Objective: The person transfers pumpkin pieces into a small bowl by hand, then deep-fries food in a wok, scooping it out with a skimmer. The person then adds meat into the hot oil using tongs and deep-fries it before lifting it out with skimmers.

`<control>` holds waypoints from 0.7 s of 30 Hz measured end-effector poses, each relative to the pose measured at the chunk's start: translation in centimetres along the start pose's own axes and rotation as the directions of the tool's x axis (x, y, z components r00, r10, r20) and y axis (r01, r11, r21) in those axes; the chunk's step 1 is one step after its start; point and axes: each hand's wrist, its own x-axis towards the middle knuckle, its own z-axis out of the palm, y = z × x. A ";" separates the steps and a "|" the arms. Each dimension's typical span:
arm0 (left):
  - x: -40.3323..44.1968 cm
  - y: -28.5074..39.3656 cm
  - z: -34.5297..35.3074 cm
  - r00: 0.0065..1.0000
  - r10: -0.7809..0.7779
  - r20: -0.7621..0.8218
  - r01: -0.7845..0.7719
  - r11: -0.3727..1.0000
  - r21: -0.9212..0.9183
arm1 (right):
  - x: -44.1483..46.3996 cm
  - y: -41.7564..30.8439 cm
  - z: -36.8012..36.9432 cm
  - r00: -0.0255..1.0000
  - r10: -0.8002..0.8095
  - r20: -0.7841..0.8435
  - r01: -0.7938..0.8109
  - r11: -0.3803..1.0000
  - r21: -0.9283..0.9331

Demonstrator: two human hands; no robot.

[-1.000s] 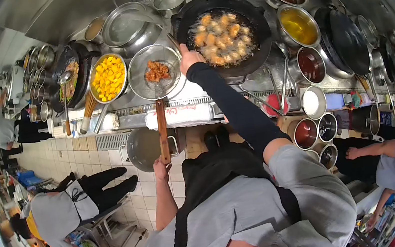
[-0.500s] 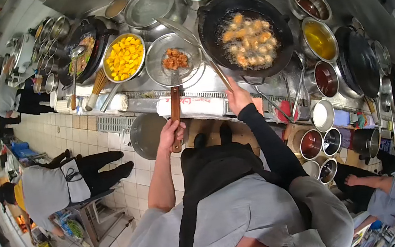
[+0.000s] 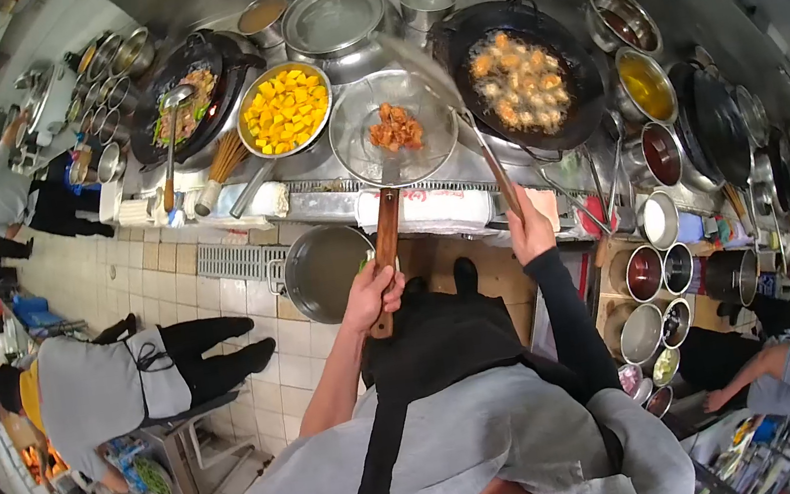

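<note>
Left hand (image 3: 374, 295) wrapped round strainer handle (image 3: 388, 223), browned pieces (image 3: 395, 130) ahead in mesh (image 3: 353, 147); right hand (image 3: 532, 230) gripping blurred utensil (image 3: 496, 164).

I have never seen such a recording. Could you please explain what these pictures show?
There is no machine: a person works with bare hands. Every picture comes from one camera worn on the person's head, looking forward and down. Along the metal counter are yellow cubes in a metal vessel, a dark wok with frying pieces, and metal bowls. The left grip, a bare hand, is closed around the wooden handle of a strainer holding browned pieces. The right grip holds a long-handled tool, its far end blurred.
</note>
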 end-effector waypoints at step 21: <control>2.9 1.0 -5.2 0.996 -0.049 0.080 0.045 0.998 0.048 | -7.8 -3.9 11.1 0.725 0.210 0.656 -0.599 -0.280 0.750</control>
